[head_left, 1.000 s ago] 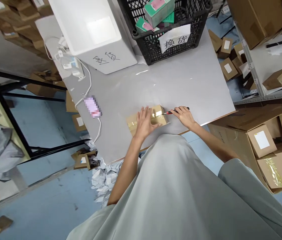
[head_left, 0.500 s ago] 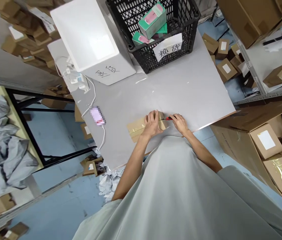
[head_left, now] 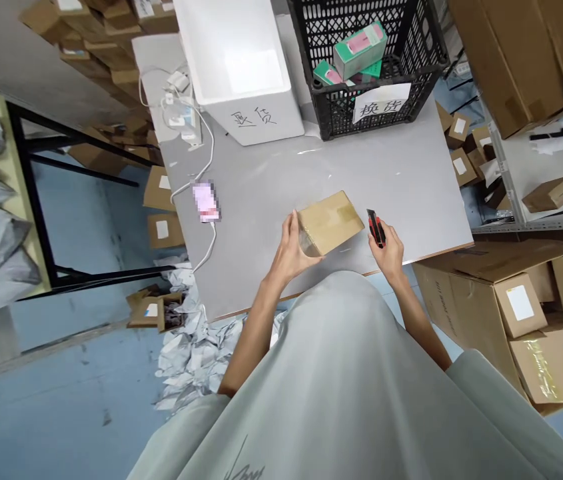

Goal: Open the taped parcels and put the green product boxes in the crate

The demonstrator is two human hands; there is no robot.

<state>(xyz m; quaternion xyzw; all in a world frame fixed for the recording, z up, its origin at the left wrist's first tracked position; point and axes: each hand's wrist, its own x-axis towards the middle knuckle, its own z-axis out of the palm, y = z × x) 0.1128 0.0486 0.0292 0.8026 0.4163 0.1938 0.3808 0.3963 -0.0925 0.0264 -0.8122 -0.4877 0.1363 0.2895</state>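
Note:
A small taped cardboard box is tilted up off the grey table near its front edge. My left hand grips the box at its near left corner, fingers wrapped round it. My right hand is to the right of the box, apart from it, closed on a red and black utility knife that points away from me.
At the back of the table stand a white foam box with handwriting and a black crate with green cartons and a paper label. A phone on a white cable lies at the left. Cardboard boxes crowd the floor at right; torn paper lies under the table.
The box lay flat with my left hand pressing on it and the knife at its right end. Now the box is lifted and turned, and the knife has drawn away to the right.

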